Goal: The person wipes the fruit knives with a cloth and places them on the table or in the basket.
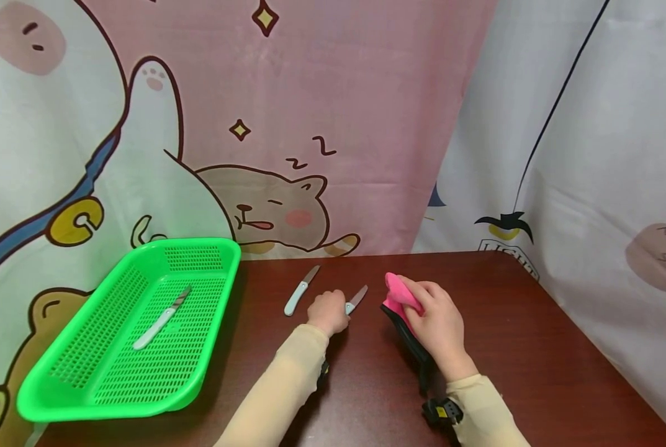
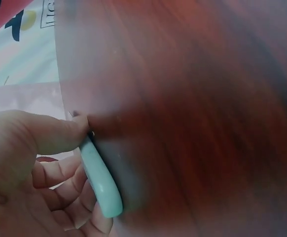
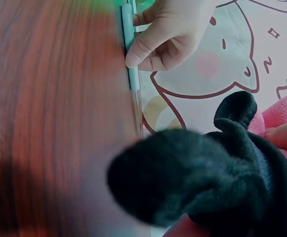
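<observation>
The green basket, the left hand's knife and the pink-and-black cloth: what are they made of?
Green basket: likely plastic, bright and slightly shiny, with moulded-looking slots.
Knife: smooth, evenly pale handle, probably plastic; thin grey blade, likely metal.
Cloth: a soft-looking textile, perhaps fleece or terry, judging by its fuzzy nap and folds.

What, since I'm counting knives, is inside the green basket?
One pale-handled knife lies in the green basket, its blade toward the far end; no other knife shows there. The floor beneath it is covered, and the right rim may hide that side's base.
</observation>
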Available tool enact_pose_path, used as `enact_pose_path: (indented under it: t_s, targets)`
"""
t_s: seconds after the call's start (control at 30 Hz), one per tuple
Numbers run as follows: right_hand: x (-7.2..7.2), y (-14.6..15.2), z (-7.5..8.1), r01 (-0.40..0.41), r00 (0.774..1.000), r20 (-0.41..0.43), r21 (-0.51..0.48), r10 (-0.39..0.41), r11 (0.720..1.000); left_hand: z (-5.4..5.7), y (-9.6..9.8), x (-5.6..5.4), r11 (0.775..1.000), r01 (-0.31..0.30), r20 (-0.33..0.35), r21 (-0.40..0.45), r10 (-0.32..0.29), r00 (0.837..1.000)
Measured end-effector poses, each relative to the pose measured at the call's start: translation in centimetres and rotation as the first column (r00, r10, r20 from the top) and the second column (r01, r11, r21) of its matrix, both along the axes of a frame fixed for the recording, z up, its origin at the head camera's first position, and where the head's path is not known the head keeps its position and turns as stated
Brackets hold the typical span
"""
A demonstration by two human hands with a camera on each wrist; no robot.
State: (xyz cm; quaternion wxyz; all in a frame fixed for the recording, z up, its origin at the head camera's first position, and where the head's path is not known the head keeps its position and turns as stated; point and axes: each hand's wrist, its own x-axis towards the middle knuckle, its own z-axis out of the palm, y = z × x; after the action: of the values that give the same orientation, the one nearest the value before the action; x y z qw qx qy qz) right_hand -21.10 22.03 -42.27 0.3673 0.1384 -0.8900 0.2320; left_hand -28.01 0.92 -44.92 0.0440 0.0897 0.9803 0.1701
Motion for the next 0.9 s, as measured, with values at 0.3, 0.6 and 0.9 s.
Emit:
enact_pose_path:
  t_s: [0.3,0.6,0.9]
  targets:
    - [0.0,0.1,-0.1,0.003,1.0,0.009,0.003,-0.003,1.0,0.7,0.3,0.4,1.0,0.02,0.054,-0.013,-0.019,0.998]
    - [-0.1,0.1,-0.1,0.006,1.0,-0.001,0.005,-0.006,1.0,1.8,0.2,1.3,0.996,0.092,0.085,0.017,-0.094,0.992]
    - [0.0,0.0,-0.1,-0.002,1.0,-0.008,0.007,0.002,1.0,1.9,-0.7,1.7,0.986,0.124,0.108,0.108,-0.136,0.985]
